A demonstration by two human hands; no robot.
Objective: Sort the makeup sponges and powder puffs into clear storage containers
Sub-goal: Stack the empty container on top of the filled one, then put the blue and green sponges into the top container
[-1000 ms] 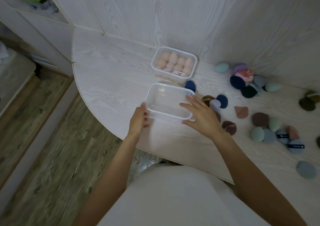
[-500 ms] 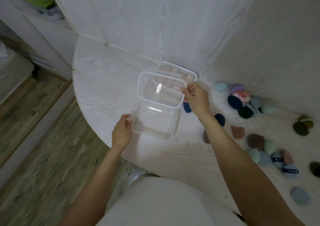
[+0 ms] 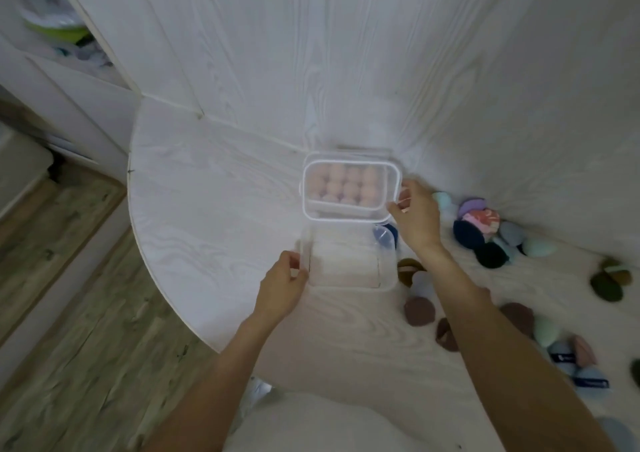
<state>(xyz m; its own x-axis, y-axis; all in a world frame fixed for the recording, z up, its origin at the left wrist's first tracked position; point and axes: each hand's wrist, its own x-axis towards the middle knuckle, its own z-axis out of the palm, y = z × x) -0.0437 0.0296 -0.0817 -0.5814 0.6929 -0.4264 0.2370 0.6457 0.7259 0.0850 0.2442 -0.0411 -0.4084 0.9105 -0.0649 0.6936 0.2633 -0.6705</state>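
A clear container full of pink makeup sponges stands near the back wall. My right hand holds a clear lid by its right edge, lying over that container. In front of it sits an empty clear container, and my left hand grips its left rim. Powder puffs in dark blue, teal, brown and purple lie scattered to the right, with a pile by the wall and more puffs beside my right forearm.
The white wood-grain table curves away at its left edge, with wooden floor below. A white wall rises right behind the containers. A shelf unit holds a green bowl at the upper left.
My right hand lifted the lid off the near container and carried it back over the sponge-filled container. My left hand stayed on the near container's left side.
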